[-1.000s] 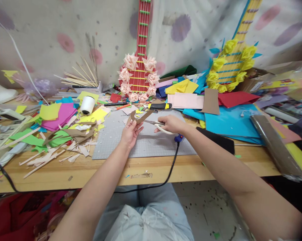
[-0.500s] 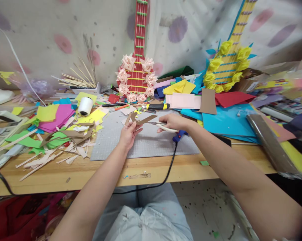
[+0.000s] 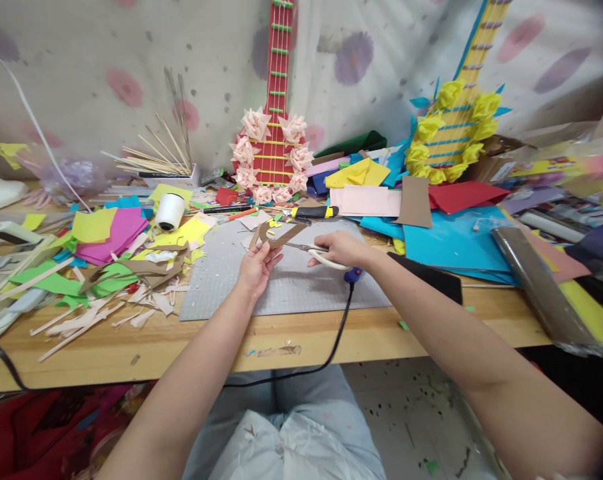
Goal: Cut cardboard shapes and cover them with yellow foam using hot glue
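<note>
Between the thumb and fingers of my left hand (image 3: 255, 270) is a piece of brown paper (image 3: 284, 237), partly cut into a curved strip. My right hand (image 3: 344, 249) grips a pair of scissors (image 3: 326, 259) by its white handles. The blades point left and meet the lower edge of the paper. Both hands are above a grey cutting mat (image 3: 221, 293). Beside my right hand, a blue glue gun (image 3: 353, 275) is partly hidden, its black cord running off the table's front edge.
Paper scraps (image 3: 96, 307) lie heaped at the left, near a white spool (image 3: 170, 212). Behind the mat stands a red paper guitar (image 3: 276, 150) with pink flowers; a yellow one (image 3: 449, 137) leans at right. Blue sheets (image 3: 456, 243) and a yellow-black cutter (image 3: 315, 212) lie nearby.
My right hand has shifted slightly left and down with the scissors, whose blades now sit closer to the paper. The brown paper has tilted a little in my left hand.
</note>
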Demonstrator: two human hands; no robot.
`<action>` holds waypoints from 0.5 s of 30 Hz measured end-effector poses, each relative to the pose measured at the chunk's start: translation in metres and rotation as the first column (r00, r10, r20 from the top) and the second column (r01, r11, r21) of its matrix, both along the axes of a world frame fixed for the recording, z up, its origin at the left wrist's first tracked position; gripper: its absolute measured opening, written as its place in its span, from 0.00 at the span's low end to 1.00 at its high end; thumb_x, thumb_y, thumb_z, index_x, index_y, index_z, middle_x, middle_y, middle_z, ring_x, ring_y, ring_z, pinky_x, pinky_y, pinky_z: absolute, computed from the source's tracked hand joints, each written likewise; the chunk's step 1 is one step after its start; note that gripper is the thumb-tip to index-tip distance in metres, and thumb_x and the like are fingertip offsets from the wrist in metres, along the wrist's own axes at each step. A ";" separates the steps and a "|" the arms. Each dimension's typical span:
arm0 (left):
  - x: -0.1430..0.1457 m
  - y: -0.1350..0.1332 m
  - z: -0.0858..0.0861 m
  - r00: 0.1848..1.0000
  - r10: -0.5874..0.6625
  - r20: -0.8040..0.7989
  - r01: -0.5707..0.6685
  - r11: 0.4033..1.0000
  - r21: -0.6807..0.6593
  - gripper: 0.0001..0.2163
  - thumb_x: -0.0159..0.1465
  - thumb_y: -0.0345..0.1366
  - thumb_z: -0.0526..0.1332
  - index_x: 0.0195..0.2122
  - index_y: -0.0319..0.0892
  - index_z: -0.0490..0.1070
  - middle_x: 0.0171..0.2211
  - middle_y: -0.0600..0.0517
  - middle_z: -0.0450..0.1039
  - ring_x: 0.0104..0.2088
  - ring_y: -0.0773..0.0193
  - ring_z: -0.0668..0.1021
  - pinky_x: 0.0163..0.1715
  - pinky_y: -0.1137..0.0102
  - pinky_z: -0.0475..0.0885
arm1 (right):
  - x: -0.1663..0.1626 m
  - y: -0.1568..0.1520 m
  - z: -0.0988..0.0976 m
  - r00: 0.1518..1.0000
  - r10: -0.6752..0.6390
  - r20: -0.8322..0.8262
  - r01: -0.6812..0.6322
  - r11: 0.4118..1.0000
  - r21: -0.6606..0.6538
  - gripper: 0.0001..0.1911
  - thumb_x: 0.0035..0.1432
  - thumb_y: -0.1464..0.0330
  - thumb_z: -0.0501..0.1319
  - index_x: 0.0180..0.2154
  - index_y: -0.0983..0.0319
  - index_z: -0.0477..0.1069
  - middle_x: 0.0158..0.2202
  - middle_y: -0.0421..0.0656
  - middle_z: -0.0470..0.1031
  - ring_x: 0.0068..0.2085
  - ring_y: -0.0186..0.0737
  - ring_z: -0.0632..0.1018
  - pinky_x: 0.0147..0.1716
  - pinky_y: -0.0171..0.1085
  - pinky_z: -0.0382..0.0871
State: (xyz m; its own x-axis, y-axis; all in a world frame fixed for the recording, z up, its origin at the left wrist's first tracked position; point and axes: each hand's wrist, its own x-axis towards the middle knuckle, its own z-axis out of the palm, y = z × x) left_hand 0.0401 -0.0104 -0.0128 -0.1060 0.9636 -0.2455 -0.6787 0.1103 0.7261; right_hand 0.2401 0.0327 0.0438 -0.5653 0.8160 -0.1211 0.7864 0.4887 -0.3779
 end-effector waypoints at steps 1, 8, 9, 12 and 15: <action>0.000 0.000 0.001 1.000 -0.001 0.000 0.001 1.000 -0.001 0.05 0.60 0.27 0.57 0.33 0.42 0.70 0.28 0.55 0.76 0.30 0.70 0.78 0.41 0.69 0.70 | 0.001 0.001 0.000 1.000 0.004 -0.003 -0.004 1.000 -0.002 0.26 0.41 0.44 0.59 0.25 0.61 0.66 0.23 0.37 0.66 0.26 0.32 0.63 0.25 0.32 0.48; 0.002 -0.002 -0.001 0.999 -0.017 -0.028 0.018 1.000 0.025 0.02 0.57 0.28 0.60 0.30 0.41 0.69 0.29 0.54 0.77 0.33 0.67 0.79 0.42 0.67 0.70 | 0.008 0.006 0.002 0.998 0.067 -0.002 -0.067 0.995 -0.069 0.26 0.41 0.44 0.59 0.23 0.61 0.62 0.22 0.36 0.63 0.26 0.32 0.63 0.25 0.32 0.49; 0.002 -0.002 -0.001 0.999 -0.018 -0.030 0.019 0.999 0.028 0.02 0.57 0.29 0.60 0.30 0.41 0.69 0.29 0.54 0.77 0.33 0.67 0.79 0.42 0.67 0.70 | 0.009 0.006 0.004 0.997 0.073 0.000 -0.073 0.994 -0.076 0.26 0.41 0.44 0.59 0.23 0.61 0.61 0.22 0.36 0.63 0.26 0.32 0.63 0.25 0.32 0.49; 0.002 -0.002 -0.002 0.999 -0.021 -0.032 0.022 0.999 0.030 0.02 0.56 0.29 0.62 0.30 0.41 0.68 0.29 0.54 0.77 0.33 0.66 0.79 0.42 0.66 0.70 | 0.007 0.006 0.007 0.996 0.086 0.004 -0.085 0.992 -0.092 0.26 0.41 0.44 0.59 0.23 0.61 0.61 0.22 0.36 0.63 0.26 0.32 0.63 0.25 0.33 0.49; 0.003 -0.003 0.000 1.000 -0.017 -0.025 0.017 1.000 0.018 0.03 0.56 0.29 0.61 0.29 0.41 0.68 0.29 0.55 0.77 0.32 0.67 0.79 0.42 0.67 0.71 | 0.005 0.006 0.006 0.998 0.061 0.010 -0.060 0.994 -0.089 0.26 0.41 0.44 0.59 0.23 0.61 0.62 0.22 0.36 0.63 0.26 0.32 0.63 0.24 0.32 0.49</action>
State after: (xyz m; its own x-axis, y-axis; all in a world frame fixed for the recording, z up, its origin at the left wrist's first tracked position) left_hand 0.0429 -0.0132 -0.0130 -0.0955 0.9697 -0.2251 -0.6588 0.1079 0.7445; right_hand 0.2449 0.0384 0.0500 -0.6111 0.7662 -0.1984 0.7613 0.5005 -0.4121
